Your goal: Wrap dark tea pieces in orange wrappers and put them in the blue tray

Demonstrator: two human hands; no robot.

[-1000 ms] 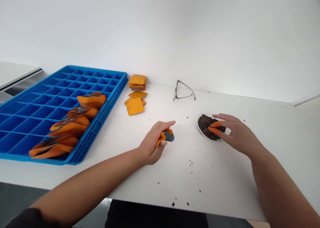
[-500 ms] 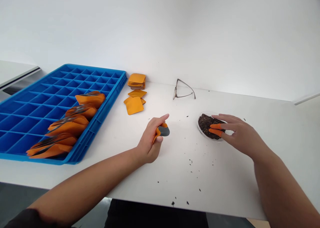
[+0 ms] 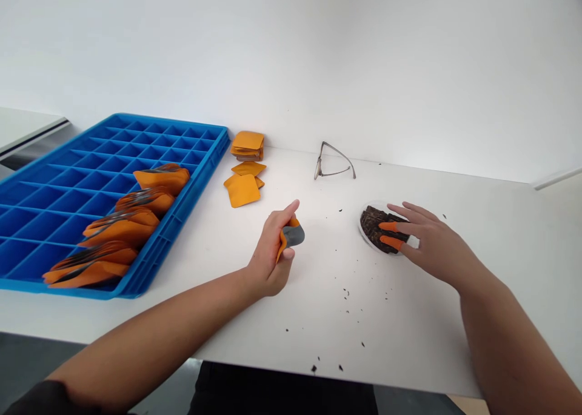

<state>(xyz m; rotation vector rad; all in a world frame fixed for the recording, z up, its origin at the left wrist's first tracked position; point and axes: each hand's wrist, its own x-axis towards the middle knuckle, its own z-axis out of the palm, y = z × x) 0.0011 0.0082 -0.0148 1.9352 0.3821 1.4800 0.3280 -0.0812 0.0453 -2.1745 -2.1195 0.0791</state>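
Note:
My left hand (image 3: 270, 254) is closed around an orange pouch (image 3: 293, 235), whose grey inside shows at its gaping mouth. To the right, my right hand (image 3: 425, 236) reaches over a clear round dish (image 3: 362, 236) that holds dark brown pressed pieces (image 3: 379, 224), perhaps tea. Orange finger cots (image 3: 391, 242) cover its thumb and index finger. These two fingers are apart and touch or hover just over the dark pieces; which of the two I cannot tell. The other fingers are stretched out past the dish's rim.
At left lies a blue compartment tray (image 3: 182, 221) with bunches of orange pouches (image 3: 122, 226) along its right side. Flat orange pouches (image 3: 244, 191) and a stack (image 3: 248, 143) lie beside it. Eyeglasses (image 3: 336, 171) rest near the wall. Dark crumbs (image 3: 345, 294) dot the white table (image 3: 318, 318).
The thumb and index finger of my right hand have spread a little farther apart over the dish. My left hand still holds the pouch, shifted very slightly left.

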